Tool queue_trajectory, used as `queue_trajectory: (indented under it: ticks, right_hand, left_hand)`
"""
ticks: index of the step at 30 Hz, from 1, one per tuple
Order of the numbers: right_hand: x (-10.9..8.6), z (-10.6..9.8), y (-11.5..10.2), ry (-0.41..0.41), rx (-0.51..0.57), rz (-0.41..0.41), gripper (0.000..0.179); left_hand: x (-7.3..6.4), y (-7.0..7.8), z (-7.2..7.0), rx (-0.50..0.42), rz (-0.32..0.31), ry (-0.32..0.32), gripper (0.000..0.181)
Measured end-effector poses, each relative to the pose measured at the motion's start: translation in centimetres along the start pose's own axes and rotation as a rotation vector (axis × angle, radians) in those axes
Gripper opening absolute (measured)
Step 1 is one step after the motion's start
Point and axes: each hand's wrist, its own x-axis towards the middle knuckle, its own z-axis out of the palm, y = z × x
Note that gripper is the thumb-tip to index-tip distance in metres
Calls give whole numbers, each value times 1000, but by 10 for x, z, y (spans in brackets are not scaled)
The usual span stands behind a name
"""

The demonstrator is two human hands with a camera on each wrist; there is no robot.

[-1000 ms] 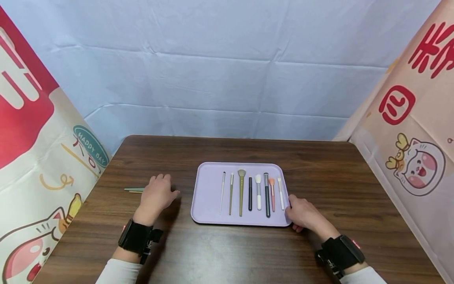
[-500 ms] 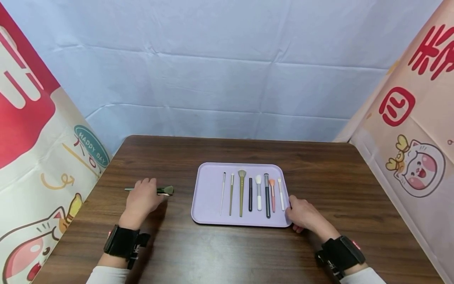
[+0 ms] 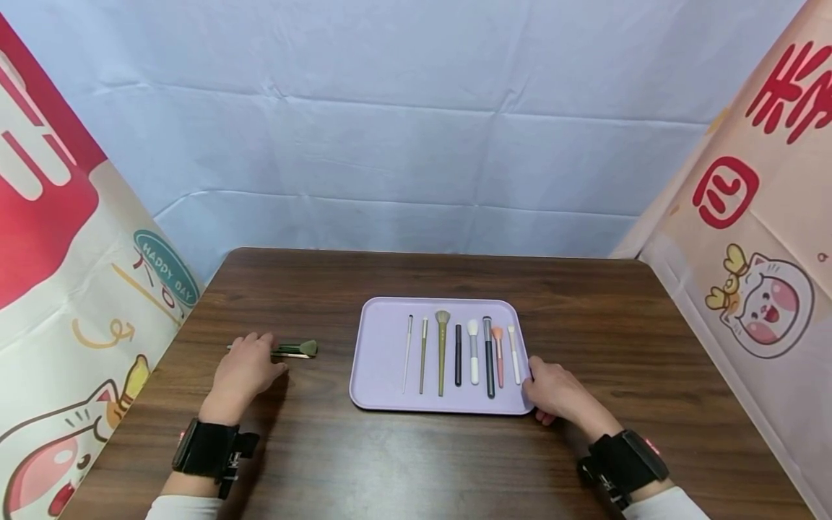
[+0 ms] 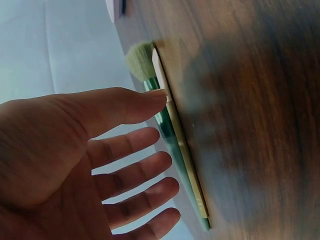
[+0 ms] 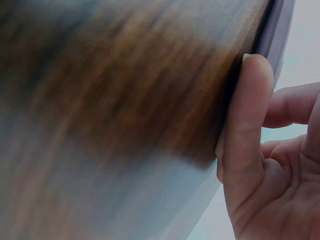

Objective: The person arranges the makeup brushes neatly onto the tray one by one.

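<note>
My left hand (image 3: pixel 245 370) hovers over two makeup brushes at the table's left, fingers spread and slightly bent. In the left wrist view, one is a green brush (image 4: pixel 167 130) with a full, pale green head. Tight beside it lies a thin gold-handled brush (image 4: pixel 187 155) with a whitish tip. The thumb (image 4: pixel 135 106) passes in front of both; whether it touches them is unclear. My right hand (image 3: pixel 557 390) holds the lilac tray (image 3: pixel 383 361) by its right edge near the front corner, thumb (image 5: pixel 248 110) along the outer side. Several brushes lie in a row on the tray.
The tray's row includes a large olive brush (image 3: pixel 443 354), a black one (image 3: pixel 458 355) and a pink one (image 3: pixel 499 357). The brown wooden table (image 3: pixel 312 448) reaches a pale cloth backdrop (image 3: pixel 390 159), with printed sheets at both sides.
My left hand has moved left along the two loose brushes, uncovering their heads on its right. The right hand and the tray stay where they were.
</note>
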Motion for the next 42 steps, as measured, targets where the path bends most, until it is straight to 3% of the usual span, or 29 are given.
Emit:
queue_trajectory:
  ticks: [25,33,42]
  right_hand:
    - [0,0,-1,-7,-3,7,20]
    - [0,0,-1,-7,-8,12,22]
    - [-1,0,0,-2,-4,7,21]
  left_hand:
    - [4,-10,11,29,87,102,21]
    - [8,-16,15,37,153,119,11]
    - [14,-26,15,33,278,128,18]
